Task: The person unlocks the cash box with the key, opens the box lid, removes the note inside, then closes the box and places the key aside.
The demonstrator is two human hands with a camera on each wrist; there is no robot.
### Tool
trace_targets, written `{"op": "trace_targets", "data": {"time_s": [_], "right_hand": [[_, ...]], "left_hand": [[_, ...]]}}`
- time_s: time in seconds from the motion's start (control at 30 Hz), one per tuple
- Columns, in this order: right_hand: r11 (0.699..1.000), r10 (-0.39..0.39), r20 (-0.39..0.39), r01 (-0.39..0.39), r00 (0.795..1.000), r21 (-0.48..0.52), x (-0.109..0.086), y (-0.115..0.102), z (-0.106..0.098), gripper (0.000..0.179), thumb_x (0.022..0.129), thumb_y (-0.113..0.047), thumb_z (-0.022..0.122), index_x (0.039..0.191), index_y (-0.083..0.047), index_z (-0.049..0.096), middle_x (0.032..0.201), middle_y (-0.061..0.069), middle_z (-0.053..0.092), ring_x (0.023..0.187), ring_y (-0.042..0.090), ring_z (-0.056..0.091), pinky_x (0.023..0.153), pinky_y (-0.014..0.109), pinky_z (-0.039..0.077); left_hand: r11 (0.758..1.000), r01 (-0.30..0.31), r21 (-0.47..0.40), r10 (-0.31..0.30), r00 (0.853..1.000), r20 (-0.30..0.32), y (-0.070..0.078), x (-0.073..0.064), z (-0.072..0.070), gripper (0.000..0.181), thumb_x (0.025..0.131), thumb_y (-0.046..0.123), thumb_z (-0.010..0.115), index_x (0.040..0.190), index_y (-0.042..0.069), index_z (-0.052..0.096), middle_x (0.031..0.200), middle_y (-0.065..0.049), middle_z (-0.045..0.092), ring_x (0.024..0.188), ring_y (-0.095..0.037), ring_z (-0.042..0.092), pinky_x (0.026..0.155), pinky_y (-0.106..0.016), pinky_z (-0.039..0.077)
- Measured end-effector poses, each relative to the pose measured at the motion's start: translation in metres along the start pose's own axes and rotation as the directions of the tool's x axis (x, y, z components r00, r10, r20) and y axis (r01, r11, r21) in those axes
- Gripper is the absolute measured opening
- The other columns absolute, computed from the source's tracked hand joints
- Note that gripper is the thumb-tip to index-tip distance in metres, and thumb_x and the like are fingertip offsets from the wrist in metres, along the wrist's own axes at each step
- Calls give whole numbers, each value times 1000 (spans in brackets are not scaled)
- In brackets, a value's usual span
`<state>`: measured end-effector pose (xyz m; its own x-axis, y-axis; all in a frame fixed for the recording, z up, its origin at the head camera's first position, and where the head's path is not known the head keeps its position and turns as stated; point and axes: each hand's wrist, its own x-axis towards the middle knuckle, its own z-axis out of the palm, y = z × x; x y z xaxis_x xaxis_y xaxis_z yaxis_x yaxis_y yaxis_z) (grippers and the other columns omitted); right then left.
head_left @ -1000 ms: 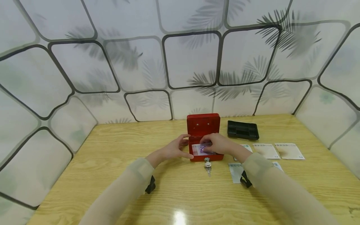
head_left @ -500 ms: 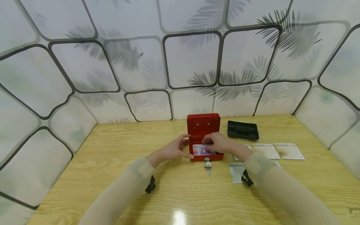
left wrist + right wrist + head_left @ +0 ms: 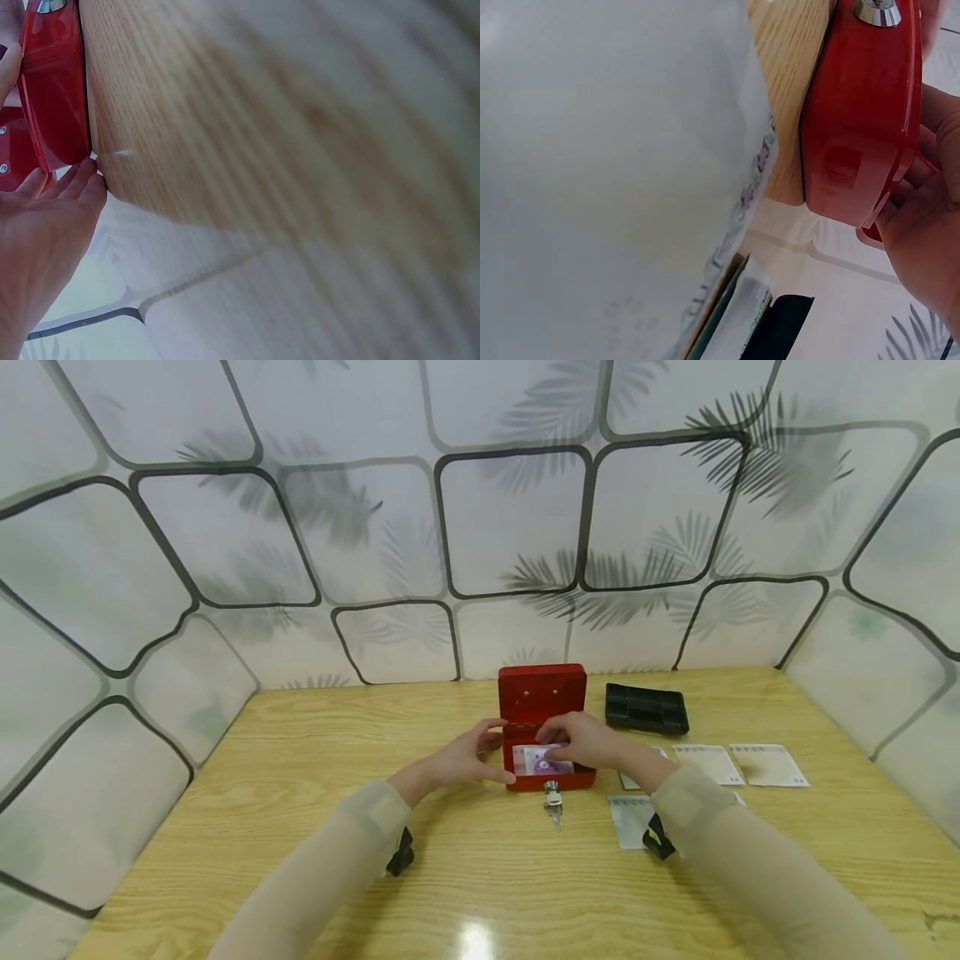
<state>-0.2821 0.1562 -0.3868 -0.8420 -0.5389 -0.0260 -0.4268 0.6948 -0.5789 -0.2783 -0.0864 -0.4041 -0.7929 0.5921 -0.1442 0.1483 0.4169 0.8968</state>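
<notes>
A red cash box point(image 3: 550, 782) stands at the middle back of the table, its lid point(image 3: 542, 693) raised. A set of keys point(image 3: 553, 806) hangs from the front lock. Inside lies a white and purple printed paper note point(image 3: 528, 762). My left hand point(image 3: 463, 758) spans the box's left side, thumb by the front corner; in the left wrist view its straight fingers point(image 3: 71, 184) touch the box's outside. My right hand point(image 3: 581, 739) reaches in from the right, fingers over the note. Whether they pinch it is hidden; the box wall covers the fingertips in the right wrist view.
A black compartment tray point(image 3: 647, 708) lies right of the box. Several printed paper slips are laid out on the right, including a pale slip point(image 3: 630, 821) near my right wrist and two white slips point(image 3: 771, 765) farther right. A patterned curtain point(image 3: 517, 527) stands behind the table.
My right hand has shifted slightly up and back inside the box, and more of the purple figure on the note shows. The left hand stays by the box's left side.
</notes>
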Motion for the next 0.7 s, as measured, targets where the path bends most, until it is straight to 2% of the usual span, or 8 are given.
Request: {"op": "trace_targets", "data": {"time_s": [0.37,0.7], "right_hand": [[1000,22,-9,-22,1000,-17,2,3,4,15,89,-9,71,104,-8,73,100,1,70,89,18,60,88,43,51],[1000,-19,-40,19,999,-7,-1,1,5,15,90,-9,70,105,-9,72,101,0,69,93,19,60,89,44,49]], "left_hand": [[1000,4,21,-4,1000,1,-2,1,0,81,86,14,76,149,12,26,150,-14,38,139,-29,33,113,-44,27],[1000,13,19,-13,1000,-10,-1,1,1,81,85,16,77,149,13,27,150,-14,38,139,-28,34,113,-44,27]]}}
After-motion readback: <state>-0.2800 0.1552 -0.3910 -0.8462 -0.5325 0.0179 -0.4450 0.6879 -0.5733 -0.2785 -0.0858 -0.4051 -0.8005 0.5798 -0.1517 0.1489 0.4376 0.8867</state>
